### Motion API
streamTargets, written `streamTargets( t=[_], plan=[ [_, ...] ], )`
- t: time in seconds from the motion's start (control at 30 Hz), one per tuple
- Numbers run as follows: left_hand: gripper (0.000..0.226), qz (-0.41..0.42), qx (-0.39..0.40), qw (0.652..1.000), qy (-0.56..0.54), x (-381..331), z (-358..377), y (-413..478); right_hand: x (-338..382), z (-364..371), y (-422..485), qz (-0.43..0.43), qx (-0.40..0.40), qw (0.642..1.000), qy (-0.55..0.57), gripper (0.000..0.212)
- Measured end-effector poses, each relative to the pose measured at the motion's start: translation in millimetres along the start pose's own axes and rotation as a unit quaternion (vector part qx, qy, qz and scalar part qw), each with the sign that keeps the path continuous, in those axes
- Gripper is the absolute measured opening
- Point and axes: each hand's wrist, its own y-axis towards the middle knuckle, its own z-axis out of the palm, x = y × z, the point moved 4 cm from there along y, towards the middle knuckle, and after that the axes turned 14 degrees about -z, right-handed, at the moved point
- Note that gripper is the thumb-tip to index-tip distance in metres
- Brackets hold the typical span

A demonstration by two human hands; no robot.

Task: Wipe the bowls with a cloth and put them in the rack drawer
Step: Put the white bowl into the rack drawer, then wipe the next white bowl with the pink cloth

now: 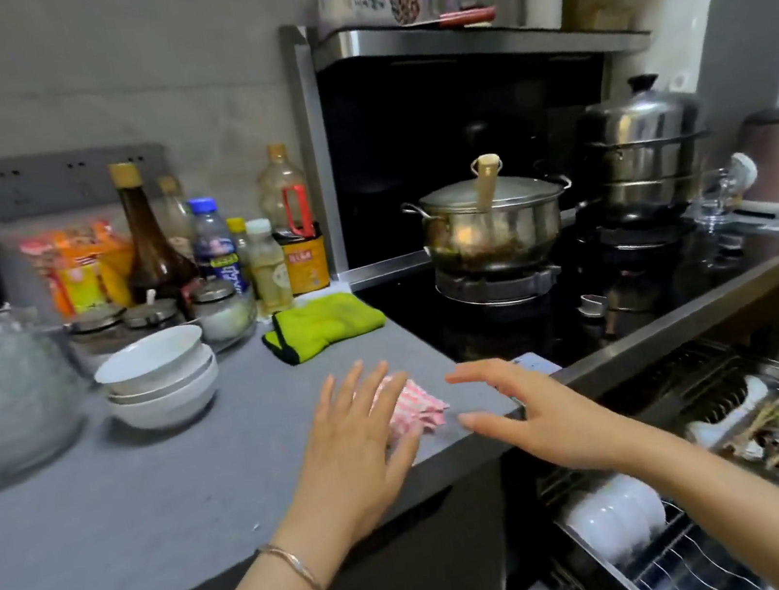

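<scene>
place: home kitchen | cooking: black glass gas hob [510,326] carrying a lidded stainless-steel stockpot [495,232] and a tiered steel steamer [644,157] under a steel range hood [463,35] | worktop: grey matte counter [106,518] with sauce and oil bottles [155,245], stacked white ceramic bowls [160,377] | storage: pulled-out wire dish-rack drawer [676,570] holding upright white bowls [611,514]

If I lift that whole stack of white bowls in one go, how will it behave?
Probably unsteady: the top bowl sits tilted in the stack of white bowls, so it may slide or rattle when moved. They look like glazed ceramic, so together they are likely heavy, slick to grip and easy to chip. Taking one at a time seems safer.
</scene>
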Motion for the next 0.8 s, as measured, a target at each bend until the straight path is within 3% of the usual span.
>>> streamTargets(
  t=[0.23,0.4,0.63,0.8],
  plan=[
    [0.088,-0.082,0.068,0.991,-0.086,42,-14,-9,-3,29,39,0.007,0.084,0.993,-0.083,0.040],
    [0.049,-0.096,0.086,0.987,-0.099,42,-15,-2,-29,23,54,0.085,0.029,0.994,-0.063,0.033],
    [0.048,-0.173,0.184,0.967,-0.042,55,20,46,-24,41,91,0.065,0.064,0.995,-0.033,0.043],
    [0.026,-0.196,0.165,0.960,-0.115,59,27,56,-31,56,114,0.086,0.104,0.990,-0.051,0.043]
  ],
)
